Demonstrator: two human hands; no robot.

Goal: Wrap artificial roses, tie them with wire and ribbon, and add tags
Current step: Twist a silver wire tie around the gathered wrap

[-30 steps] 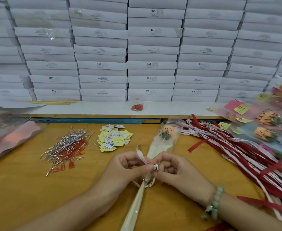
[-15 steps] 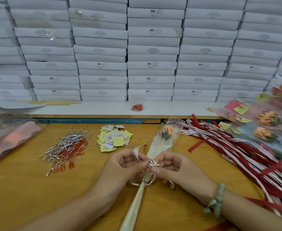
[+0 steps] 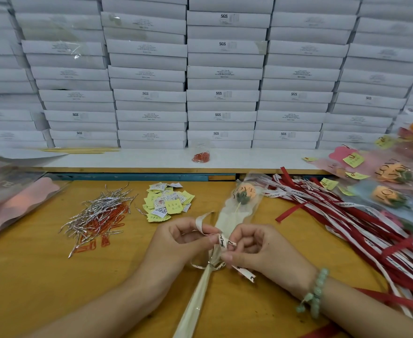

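Hands are easing apart vs 0.5 s ago, lower centre: L hand [image 3: 176,242] & R hand [image 3: 256,250] are each pinching ribbon [image 3: 221,241] tied round wrapped rose [image 3: 243,195].

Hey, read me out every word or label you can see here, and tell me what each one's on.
"SGS": white boxes.
"LOVE": rose sleeve, at right.
Too small to read: fine print on the boxes, script on the ribbon, writing on the tags.
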